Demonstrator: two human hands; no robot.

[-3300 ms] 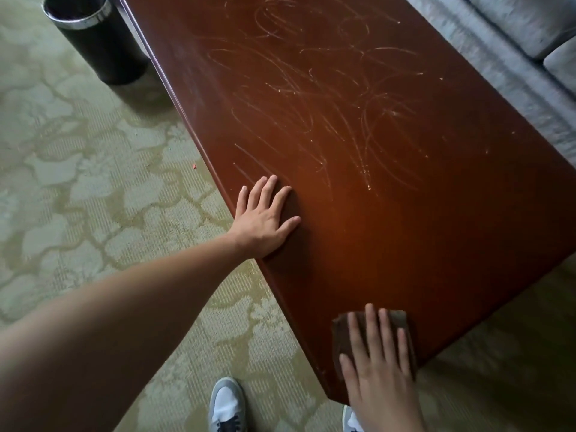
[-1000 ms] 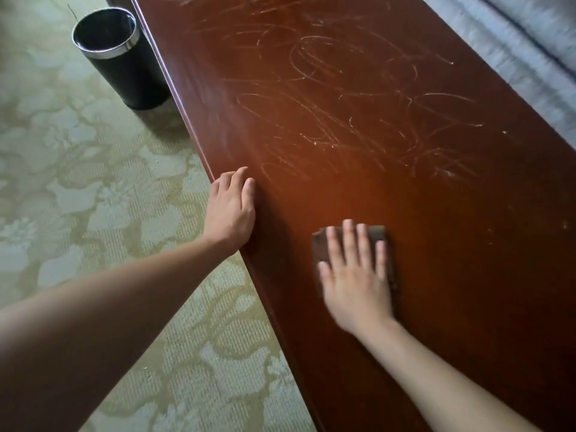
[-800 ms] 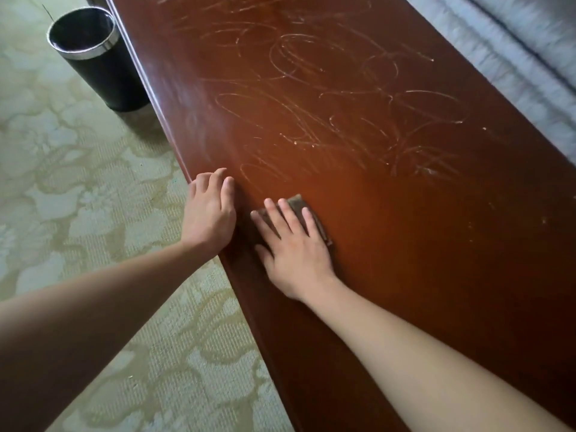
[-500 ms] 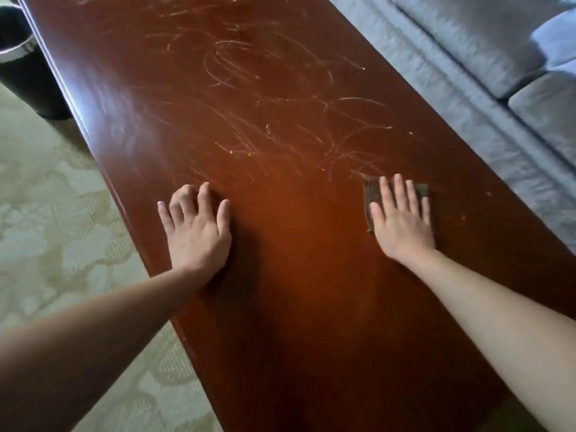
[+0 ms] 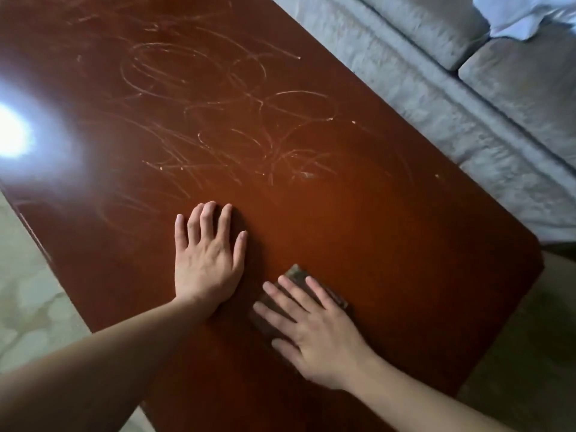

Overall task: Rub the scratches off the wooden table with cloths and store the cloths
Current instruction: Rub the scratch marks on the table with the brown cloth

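The left hand (image 5: 208,263) lies flat and released on the dark red wooden counter (image 5: 389,232), palm down with fingers spread, holding nothing. Just beside it, toward the near right corner, the right hand (image 5: 314,333) presses flat with fingers spread on a small brown cloth (image 5: 297,272), pinning rather than clenching it, so only the cloth's far edges show past the fingers. Pale looping scratches (image 5: 218,120) cover the counter beyond both hands, a bright glare (image 5: 11,137) sits at the left edge, and a grey sofa (image 5: 467,88) runs along the far side.
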